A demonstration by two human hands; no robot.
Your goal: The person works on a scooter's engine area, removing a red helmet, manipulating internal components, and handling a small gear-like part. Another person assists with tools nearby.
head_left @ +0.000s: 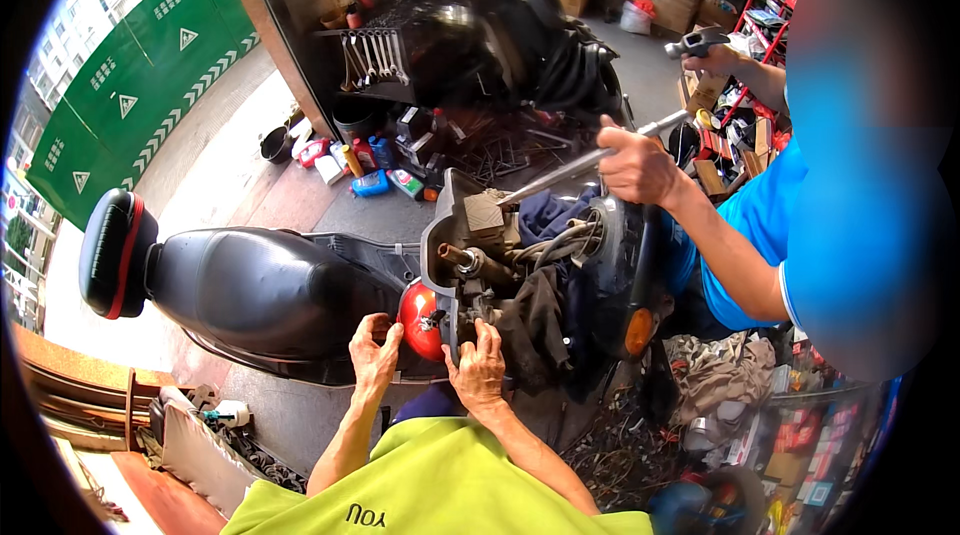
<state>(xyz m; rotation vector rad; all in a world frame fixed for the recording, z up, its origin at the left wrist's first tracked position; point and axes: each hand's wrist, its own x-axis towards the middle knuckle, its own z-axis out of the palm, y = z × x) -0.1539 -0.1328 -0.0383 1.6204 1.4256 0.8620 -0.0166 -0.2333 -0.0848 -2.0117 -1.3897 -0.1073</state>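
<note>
A black scooter lies across the view, its front stripped open beside a red-and-grey body panel [420, 323]. My left hand [374, 353] is closed at the left edge of the panel's red part, with the thumb against it and the fingers curled. The right hand [478, 365] grips the grey edge on the other side, thumb and fingers around it. Between panel and headlight housing, the steering tube [480, 261] stands bare. Across from me, a co-worker's hand [640, 167] holds a long metal bar [570, 175] reaching into the opening; their other hand raises a hammer [697, 43].
The scooter's black seat [250, 275] extends left to a padded backrest [120, 253]. Dark cloth [536, 320] and cables fill the opening. Bottles [370, 183], a wrench rack [374, 60] and tyres [540, 10] stand beyond. Scrap parts [620, 435] cover the floor at lower right.
</note>
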